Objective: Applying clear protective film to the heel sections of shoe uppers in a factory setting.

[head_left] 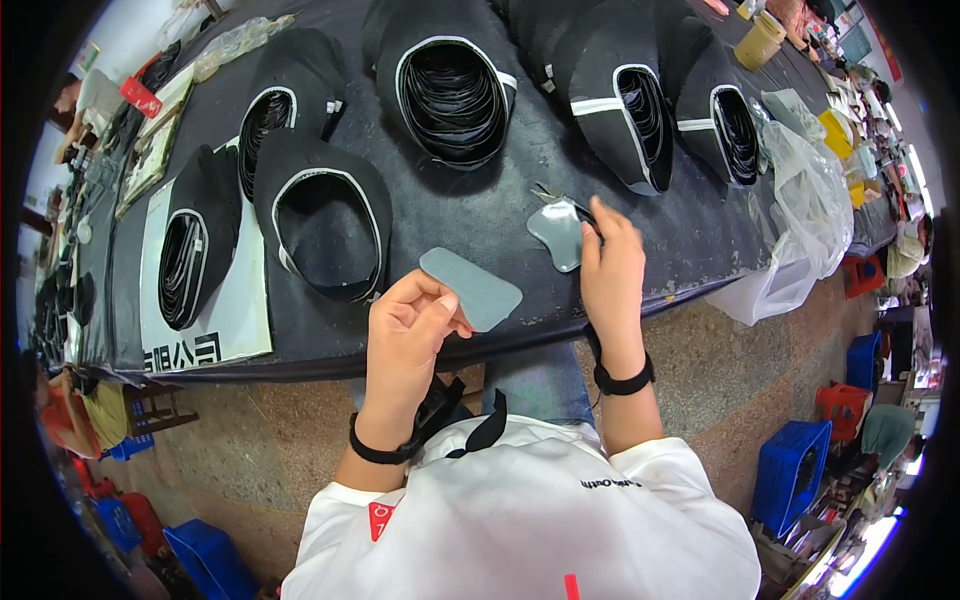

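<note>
My left hand (412, 322) pinches a flat grey-green piece (470, 288) with rounded corners between thumb and fingers, above the table's near edge. To the right, a glossy grey-green piece (556, 236) with a curved, waisted outline lies on the black tabletop. A small metal tool with thin tips (545, 192) shows just behind it, and a dark part runs toward my right hand (613, 262). That hand's fingers are curled close to the glossy piece's right side. What sits between its thumb and forefinger is mostly hidden.
On the black table (480, 215) stand several stacks of black curved pieces with white edging, such as the middle stack (455, 100). A white printed board (230, 310) lies at left. Clear plastic bags (800, 220) hang over the right edge. Blue crates (790, 475) stand on the floor.
</note>
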{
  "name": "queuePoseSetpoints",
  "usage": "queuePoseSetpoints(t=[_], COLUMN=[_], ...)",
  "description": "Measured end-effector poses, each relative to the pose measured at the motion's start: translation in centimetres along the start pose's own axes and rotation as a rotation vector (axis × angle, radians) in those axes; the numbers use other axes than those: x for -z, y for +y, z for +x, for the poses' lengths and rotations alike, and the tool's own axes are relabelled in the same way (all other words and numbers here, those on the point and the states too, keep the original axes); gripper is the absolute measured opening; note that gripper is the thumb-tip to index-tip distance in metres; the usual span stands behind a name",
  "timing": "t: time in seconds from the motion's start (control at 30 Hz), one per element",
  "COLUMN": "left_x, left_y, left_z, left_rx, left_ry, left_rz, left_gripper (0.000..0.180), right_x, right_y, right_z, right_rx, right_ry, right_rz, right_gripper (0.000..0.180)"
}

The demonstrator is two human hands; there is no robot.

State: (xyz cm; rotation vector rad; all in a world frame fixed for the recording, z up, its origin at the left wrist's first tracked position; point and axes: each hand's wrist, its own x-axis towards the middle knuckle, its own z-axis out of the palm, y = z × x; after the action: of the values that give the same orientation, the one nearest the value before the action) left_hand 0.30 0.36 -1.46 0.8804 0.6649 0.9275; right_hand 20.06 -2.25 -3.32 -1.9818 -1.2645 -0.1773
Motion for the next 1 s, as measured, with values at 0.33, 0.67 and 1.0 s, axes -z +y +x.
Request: queuePoseSetpoints(t=[0.33,0.67,1.0], left_x=[-2.1,-2.0,-0.7], left_y=[0.1,0.1,0.0], left_z=[-0.9,-0.9,-1.4], left_rx=[-0.262,-0.39,-0.078], left_ry=[0.004,-0.084,-0.09], left_rz=[0.558,0.792,0.267], left_gripper=[0.004,0.005,0.005], right_x=[3.9,3.3,3.2], right_y=[-4.9,-4.7,-3.5], right_z=[-3.4,-3.7,-3.6], right_rx=[0.196,0.142,-0.385], right_ry=[-0.322,-0.278,-0.249], right_rz=[0.715,0.704,0.904], right_gripper=[0.019,0.01,0.003])
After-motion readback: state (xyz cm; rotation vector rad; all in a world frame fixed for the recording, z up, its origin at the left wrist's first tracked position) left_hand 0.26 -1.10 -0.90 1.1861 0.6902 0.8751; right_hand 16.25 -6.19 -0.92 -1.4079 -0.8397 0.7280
